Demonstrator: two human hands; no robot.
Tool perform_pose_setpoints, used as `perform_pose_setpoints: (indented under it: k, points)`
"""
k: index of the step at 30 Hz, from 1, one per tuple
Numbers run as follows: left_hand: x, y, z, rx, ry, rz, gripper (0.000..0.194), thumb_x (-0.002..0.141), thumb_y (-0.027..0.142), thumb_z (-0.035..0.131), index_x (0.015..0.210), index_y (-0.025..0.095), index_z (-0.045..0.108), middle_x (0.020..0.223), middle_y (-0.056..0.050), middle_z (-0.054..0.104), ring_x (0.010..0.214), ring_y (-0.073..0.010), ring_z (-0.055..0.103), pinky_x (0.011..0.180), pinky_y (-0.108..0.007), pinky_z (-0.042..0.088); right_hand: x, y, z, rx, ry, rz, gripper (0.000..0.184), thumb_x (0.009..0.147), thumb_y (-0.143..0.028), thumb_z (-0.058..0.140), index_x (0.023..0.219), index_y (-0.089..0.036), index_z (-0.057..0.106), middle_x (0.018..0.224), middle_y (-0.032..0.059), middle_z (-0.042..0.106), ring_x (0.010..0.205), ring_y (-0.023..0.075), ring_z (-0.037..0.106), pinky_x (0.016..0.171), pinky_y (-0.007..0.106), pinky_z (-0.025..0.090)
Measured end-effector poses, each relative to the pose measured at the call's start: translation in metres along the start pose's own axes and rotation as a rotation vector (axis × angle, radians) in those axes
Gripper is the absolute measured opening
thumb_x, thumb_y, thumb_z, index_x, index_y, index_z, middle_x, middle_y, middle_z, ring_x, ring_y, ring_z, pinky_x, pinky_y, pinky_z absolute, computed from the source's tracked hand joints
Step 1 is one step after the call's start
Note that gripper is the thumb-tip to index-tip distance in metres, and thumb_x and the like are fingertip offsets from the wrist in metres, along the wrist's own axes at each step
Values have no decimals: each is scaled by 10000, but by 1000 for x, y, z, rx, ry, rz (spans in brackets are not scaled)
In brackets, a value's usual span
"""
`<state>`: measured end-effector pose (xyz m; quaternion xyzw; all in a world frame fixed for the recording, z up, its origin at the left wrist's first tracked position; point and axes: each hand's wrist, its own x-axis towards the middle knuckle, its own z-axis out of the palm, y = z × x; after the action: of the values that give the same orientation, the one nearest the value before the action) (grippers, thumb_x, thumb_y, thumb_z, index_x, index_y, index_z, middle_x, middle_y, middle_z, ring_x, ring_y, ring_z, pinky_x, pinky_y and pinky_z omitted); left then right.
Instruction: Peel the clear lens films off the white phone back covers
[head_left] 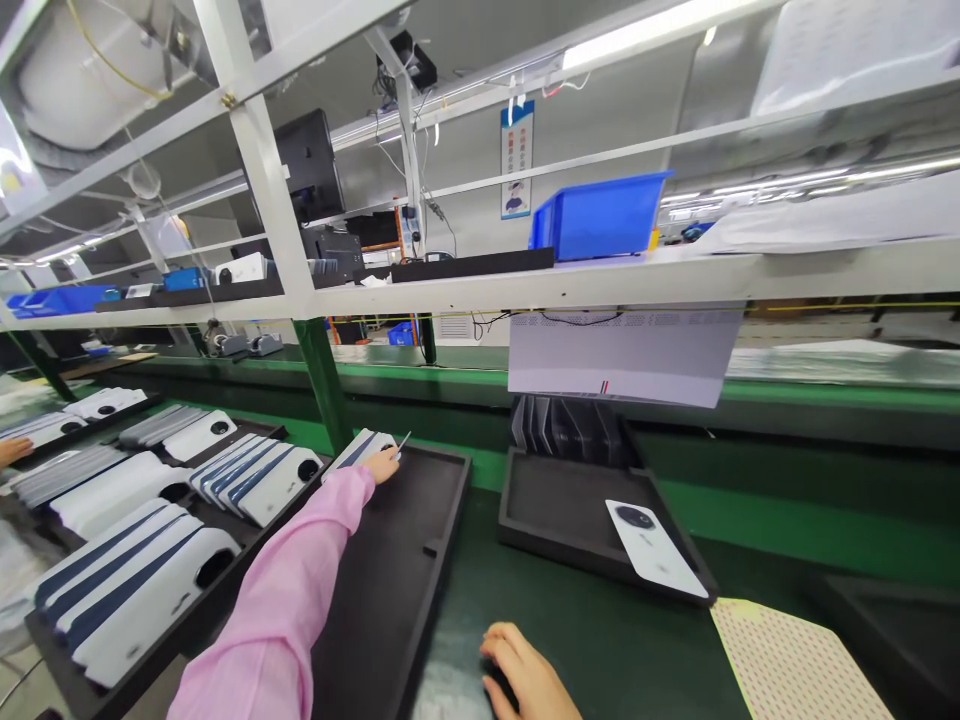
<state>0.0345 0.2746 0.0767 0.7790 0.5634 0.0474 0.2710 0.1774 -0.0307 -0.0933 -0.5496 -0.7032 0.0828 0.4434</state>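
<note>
My left hand [383,465], in a pink sleeve, reaches to the far end of a long black tray [390,570]. Its fingers are closed on what looks like a white phone back cover, seen edge-on as a thin sliver [405,439]. Beside and behind that hand stands a small row of white phone back covers [363,446]. My right hand [529,672] is low over the dark green bench, fingers slightly curled and apart, holding nothing. Ahead of it, one white phone back cover [654,548] with a dark camera ring lies tilted across a second black tray [570,500].
Black trays at left hold several rows of white covers [161,590]; another person's hand [13,450] shows there. Dark divider pieces [566,430] stand behind the second tray. A dotted yellowish sheet [795,660] lies right. A shelf [600,280] with a blue bin [600,215] crosses above.
</note>
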Motion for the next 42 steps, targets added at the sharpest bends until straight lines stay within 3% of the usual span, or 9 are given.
perform_pose_setpoints:
  k: [5,10,18,22,27,31,35,38,42]
  points:
    - [17,-3,7,247,24,10,325,858,324,518,1141,163,525,1154,-79,556,976,-200,571,814,-409,491,2,8,0,30,-133,64,362,626,-5,456,912,-213,533,976,49,587,869,147,599,788,207,478]
    - [21,-13,7,425,91,12,332,856,321,522,1147,161,519,1150,-81,557,974,-198,573,810,-409,492,1,5,-4,43,-157,81,337,639,-1,472,896,-207,542,969,51,582,878,155,585,804,219,465]
    - [3,-23,12,643,371,31,345,855,319,524,1158,156,513,1169,-89,547,995,-207,564,826,-420,485,-4,7,2,63,-139,63,290,652,-3,483,862,-197,531,962,57,572,883,169,574,796,252,467]
    - [-7,-23,18,714,507,36,367,851,316,530,1179,156,502,1218,-100,519,1050,-227,539,867,-449,460,-1,-3,-9,84,-157,87,268,693,-16,475,879,-201,530,978,61,568,908,175,563,815,274,464]
    - [-3,-17,18,691,517,36,358,851,319,529,1171,161,507,1213,-93,524,1056,-227,536,875,-456,453,8,-24,-25,48,-172,128,218,710,-43,519,871,-187,547,950,66,582,894,191,560,808,310,474]
    - [5,-12,16,583,496,57,399,842,326,536,1207,173,483,1295,-99,465,1148,-259,471,939,-503,389,22,-19,-54,-57,-4,63,165,766,-110,525,899,-196,569,986,64,599,939,179,557,851,307,470]
    - [2,-7,13,419,488,102,603,786,248,551,1306,18,353,1408,-268,285,1306,-392,249,1009,-543,253,29,20,-114,-380,328,264,206,847,-200,440,995,-155,575,1109,143,573,1106,228,501,971,409,392]
    - [-11,4,11,264,491,170,695,769,226,492,1347,-58,231,1447,-333,119,1348,-438,59,1029,-590,128,24,57,-153,-471,319,355,363,764,-182,515,1117,-109,552,1289,199,477,1261,325,365,1013,533,300]
    - [-36,34,21,0,353,311,725,752,290,483,1367,-1,232,1494,-251,57,1377,-365,-6,1072,-546,50,13,88,-175,-480,297,416,320,733,-121,480,1015,-135,630,1115,164,631,1107,313,546,953,544,372]
